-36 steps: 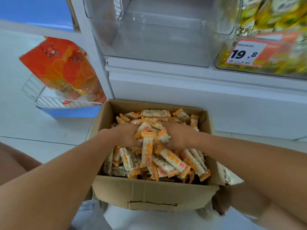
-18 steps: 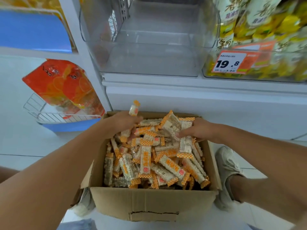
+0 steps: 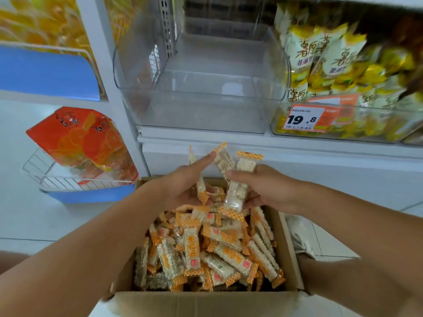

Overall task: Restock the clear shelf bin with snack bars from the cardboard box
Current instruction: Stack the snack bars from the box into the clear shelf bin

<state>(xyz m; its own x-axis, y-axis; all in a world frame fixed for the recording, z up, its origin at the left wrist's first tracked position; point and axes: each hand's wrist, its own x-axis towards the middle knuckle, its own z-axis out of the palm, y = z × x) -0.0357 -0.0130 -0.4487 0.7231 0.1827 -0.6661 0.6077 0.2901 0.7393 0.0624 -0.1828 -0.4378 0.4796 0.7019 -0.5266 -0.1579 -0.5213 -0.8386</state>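
left hand (image 3: pixel 183 188) holds snack bars (image 3: pixel 201 187) above cardboard box (image 3: pixel 196 300) | right hand (image 3: pixel 263 186) grips more bars above box | clear shelf bin (image 3: pixel 201 110) above box

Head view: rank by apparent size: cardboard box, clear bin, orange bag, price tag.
1. cardboard box, though nearness to the camera inflates it
2. clear bin, close to the box, so their order is unsure
3. orange bag
4. price tag

Both bare forearms reach forward and converge ahead of the body, hands close together at about the same height. The left hand (image 3: pixel 183 187) is turned palm inward, fingers extended and angled up to the right, thumb below. The right hand (image 3: pixel 258 186) faces it with fingers curled in a grip, knuckles uppermost.
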